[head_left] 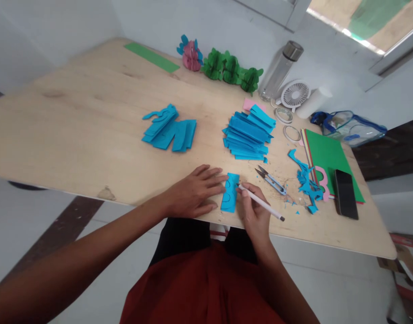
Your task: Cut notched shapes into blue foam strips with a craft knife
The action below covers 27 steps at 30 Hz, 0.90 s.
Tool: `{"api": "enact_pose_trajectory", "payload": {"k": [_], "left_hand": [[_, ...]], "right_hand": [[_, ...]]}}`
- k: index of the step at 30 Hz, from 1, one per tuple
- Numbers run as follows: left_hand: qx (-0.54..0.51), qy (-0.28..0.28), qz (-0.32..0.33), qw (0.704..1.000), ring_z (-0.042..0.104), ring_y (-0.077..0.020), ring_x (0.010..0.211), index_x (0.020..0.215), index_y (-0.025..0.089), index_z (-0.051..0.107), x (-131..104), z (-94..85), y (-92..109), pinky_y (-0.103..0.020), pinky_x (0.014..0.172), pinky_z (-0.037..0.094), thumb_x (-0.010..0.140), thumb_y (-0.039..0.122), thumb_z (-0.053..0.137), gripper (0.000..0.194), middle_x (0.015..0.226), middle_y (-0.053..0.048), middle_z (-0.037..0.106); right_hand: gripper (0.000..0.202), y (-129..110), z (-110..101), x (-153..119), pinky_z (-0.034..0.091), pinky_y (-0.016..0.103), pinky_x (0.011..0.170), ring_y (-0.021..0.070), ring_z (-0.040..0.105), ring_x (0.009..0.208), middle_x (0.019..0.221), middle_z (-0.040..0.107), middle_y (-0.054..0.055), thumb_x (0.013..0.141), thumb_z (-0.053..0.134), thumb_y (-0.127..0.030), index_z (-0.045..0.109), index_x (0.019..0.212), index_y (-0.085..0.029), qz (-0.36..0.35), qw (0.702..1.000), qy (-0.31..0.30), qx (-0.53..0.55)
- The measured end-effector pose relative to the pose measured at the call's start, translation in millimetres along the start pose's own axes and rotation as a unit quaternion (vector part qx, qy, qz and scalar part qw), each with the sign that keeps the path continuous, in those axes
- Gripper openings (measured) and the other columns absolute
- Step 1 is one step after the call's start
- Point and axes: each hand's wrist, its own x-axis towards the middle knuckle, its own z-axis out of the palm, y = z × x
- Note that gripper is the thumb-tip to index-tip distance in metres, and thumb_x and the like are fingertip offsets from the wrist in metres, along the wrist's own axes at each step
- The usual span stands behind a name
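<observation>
A small blue paper strip (230, 202) lies near the table's front edge, with dark curved lines drawn on it. My left hand (195, 193) rests flat, fingers spread, its fingertips touching the strip's left edge. In my right hand (255, 209) is a white pen (265, 204), its tip on the strip's right side. Thread snips (271, 180) with blue handles lie just beyond my right hand. A pile of folded blue paper (249, 135) sits farther back, and cut blue pieces (169, 130) lie to its left.
Blue scraps (306, 182) lie at right, beside a pink cutout (323, 182), a phone (346, 193) and green paper (331, 153). Along the wall stand green paper shapes (231, 68), a pink one (192, 56), a bottle (280, 69) and a small fan (295, 94). Tape rolls (291, 133) lie nearby.
</observation>
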Motion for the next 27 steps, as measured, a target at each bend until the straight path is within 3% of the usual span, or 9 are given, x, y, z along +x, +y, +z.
{"api": "enact_pose_trajectory", "payload": {"k": [6, 11, 14, 20, 27], "left_hand": [[-0.02, 0.035, -0.008, 0.999, 0.042, -0.0309, 0.139, 0.131, 0.02, 0.055, -1, -2.2, 1, -0.051, 0.115, 0.033, 0.091, 0.033, 0.053, 0.042, 0.145, -0.012, 0.054], [-0.034, 0.131, -0.072, 0.988, 0.06, -0.0265, 0.108, 0.106, 0.019, 0.065, 4, 1.6, 10, -0.044, 0.097, 0.048, 0.091, 0.03, 0.052, 0.022, 0.107, -0.011, 0.069], [-0.023, 0.127, -0.126, 0.984, 0.058, -0.0257, 0.098, 0.096, 0.019, 0.066, 14, 6.0, 20, -0.042, 0.09, 0.049, 0.09, 0.03, 0.055, 0.017, 0.097, -0.009, 0.066], [0.014, 0.081, -0.173, 0.981, 0.055, -0.0237, 0.088, 0.083, 0.019, 0.064, 33, 16.4, 31, -0.042, 0.086, 0.046, 0.086, 0.021, 0.058, 0.007, 0.087, -0.007, 0.062], [0.045, 0.1, -0.21, 0.972, 0.055, -0.0255, 0.087, 0.082, 0.019, 0.064, 25, 18.4, 40, -0.043, 0.082, 0.045, 0.083, 0.022, 0.059, 0.006, 0.083, -0.007, 0.062]], "right_hand": [[0.027, 4, -6, -10, 0.05, 0.046, 0.098, 0.0237, 0.068, 0.107, 0.115, 0.074, 0.007, 0.098, 0.049, -0.029, 0.066, 0.119, -0.025, -0.111, 0.986, -0.024, -0.123], [0.03, 11, -1, -11, 0.049, 0.045, 0.095, 0.0239, 0.067, 0.105, 0.114, 0.073, 0.007, 0.099, 0.046, -0.026, 0.064, 0.124, -0.025, -0.138, 0.976, -0.025, -0.165], [0.031, 14, 1, -11, 0.049, 0.043, 0.092, 0.0241, 0.067, 0.104, 0.113, 0.074, 0.008, 0.099, 0.045, -0.025, 0.062, 0.125, -0.024, -0.156, 0.971, -0.021, -0.182], [0.032, 18, 2, -11, 0.046, 0.042, 0.091, 0.0239, 0.065, 0.103, 0.111, 0.073, 0.009, 0.1, 0.043, -0.024, 0.061, 0.126, -0.022, -0.169, 0.965, -0.026, -0.198], [0.034, 21, 1, -11, 0.046, 0.041, 0.088, 0.025, 0.064, 0.1, 0.107, 0.073, 0.008, 0.099, 0.043, -0.023, 0.061, 0.128, -0.023, -0.168, 0.965, -0.033, -0.197]]}}
